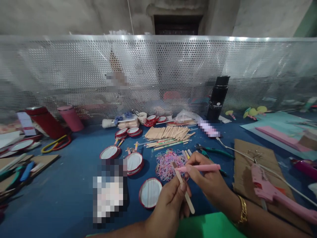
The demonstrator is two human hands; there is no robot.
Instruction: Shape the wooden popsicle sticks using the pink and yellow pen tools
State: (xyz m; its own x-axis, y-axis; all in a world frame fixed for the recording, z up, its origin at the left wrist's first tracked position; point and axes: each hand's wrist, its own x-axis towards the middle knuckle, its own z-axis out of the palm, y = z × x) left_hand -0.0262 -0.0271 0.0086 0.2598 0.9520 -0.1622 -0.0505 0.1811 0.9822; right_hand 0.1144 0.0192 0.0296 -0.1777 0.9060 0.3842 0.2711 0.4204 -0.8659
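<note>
My left hand pinches a wooden craft stick, which slants with its far end up and to the left. That far end looks brown. In my right hand is a pink marker, held like a pen, its tip at the upper part of the stick. Whether the tip touches the wood I cannot tell. Just beyond both hands lies a heap of pastel rubber bands, with a few markers beside it. A round red-rimmed lid lies left of my left hand.
Several craft sticks are piled behind the bands. Red-rimmed lids stand to the left. Green-handled pliers, a black bottle and a pink glue gun on cardboard are at right. A perforated metal screen closes the back.
</note>
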